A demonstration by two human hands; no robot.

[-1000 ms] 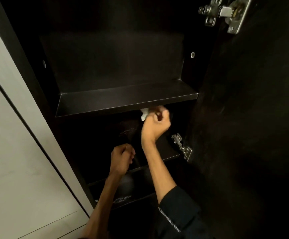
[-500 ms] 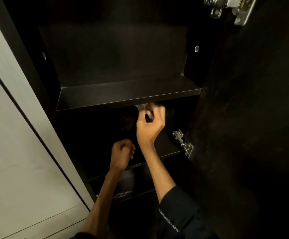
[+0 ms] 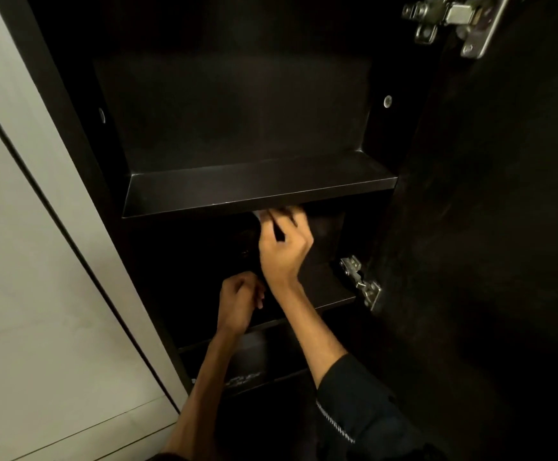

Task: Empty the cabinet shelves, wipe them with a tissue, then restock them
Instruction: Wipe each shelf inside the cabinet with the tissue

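1. You're looking into a tall dark cabinet [image 3: 237,111], and its open door [image 3: 487,227] is swinging out on your right, the upper hinge [image 3: 454,21] and lower hinge [image 3: 361,284] both catching light. Nothing is showing on any shelf, so I'm judging the emptying as done.

2. The upper shelf [image 3: 254,191] is sitting bare in plain view. Whether it has been wiped, I cannot tell; the finish is too dark to read.

3. The middle shelf [image 3: 324,287] is where you're working, so the wiping stage looks to be in progress. The bottom shelf [image 3: 247,377] below it is showing pale scuffs or dust near its front edge, which suggests it is waiting its turn. Restocking is all ahead of you, and no goods are in view to put back.

4. Your right hand [image 3: 284,251] is reaching up just beneath the upper shelf's front edge, fingers curled shut and pinching the tissue.

5. Your left hand [image 3: 237,304] is hanging lower, near the middle shelf's front edge, fingers curled into a loose fist; whether it is gripping anything, I cannot tell.

6. The tissue [image 3: 258,215] is peeking out as a small white scrap at the top of your right hand, crumpled, mostly hidden by your fingers and tucked right under the upper shelf.
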